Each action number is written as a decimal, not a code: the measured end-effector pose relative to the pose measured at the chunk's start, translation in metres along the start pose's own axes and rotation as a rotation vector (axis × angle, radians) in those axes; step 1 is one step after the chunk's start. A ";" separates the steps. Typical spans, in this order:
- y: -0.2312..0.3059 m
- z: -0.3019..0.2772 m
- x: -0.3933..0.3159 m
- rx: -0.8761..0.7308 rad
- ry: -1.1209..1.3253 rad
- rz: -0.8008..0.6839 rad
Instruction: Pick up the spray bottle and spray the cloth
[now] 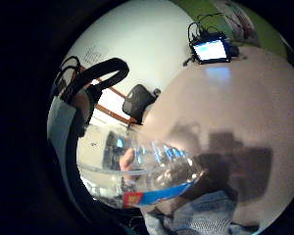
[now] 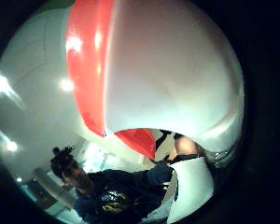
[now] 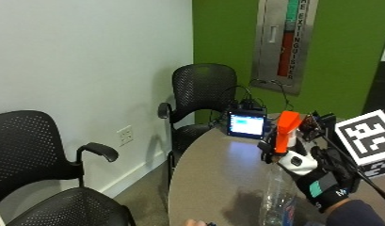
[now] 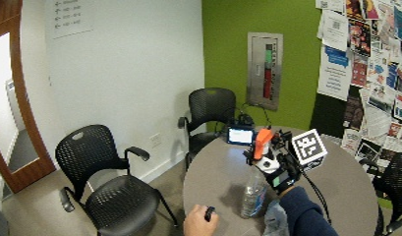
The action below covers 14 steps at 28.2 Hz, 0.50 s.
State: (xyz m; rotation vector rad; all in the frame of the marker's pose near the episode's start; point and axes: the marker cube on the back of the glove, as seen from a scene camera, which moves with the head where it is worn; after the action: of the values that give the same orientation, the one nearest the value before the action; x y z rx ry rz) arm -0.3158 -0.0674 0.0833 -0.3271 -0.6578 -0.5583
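The spray bottle (image 3: 284, 132) has an orange head and a clear body with a blue and red label (image 1: 157, 171). My gloved right hand (image 3: 320, 183) grips it around the neck just under the head, holding it upright over the round table (image 3: 211, 174). I cannot tell whether its base touches the table. The orange and white head (image 2: 91, 70) fills the thumb side palm view. A blue-grey cloth (image 1: 206, 213) lies crumpled on the table just beside the bottle's lower end, near the person's sleeve (image 4: 275, 220).
A small lit screen with cables (image 3: 246, 124) stands at the table's far edge. The bare left hand (image 4: 200, 223) rests at the near edge over a small black thing. Black chairs (image 3: 198, 94) stand along the white wall.
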 end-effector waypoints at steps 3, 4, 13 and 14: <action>0.007 -0.005 0.005 0.000 -0.012 -0.018; 0.009 -0.006 0.006 0.000 -0.020 -0.024; 0.023 0.000 0.035 -0.096 -0.008 0.023; 0.029 0.001 0.040 -0.112 -0.008 0.043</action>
State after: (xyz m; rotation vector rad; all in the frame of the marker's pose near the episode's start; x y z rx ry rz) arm -0.2739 -0.0590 0.1069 -0.4478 -0.6273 -0.5536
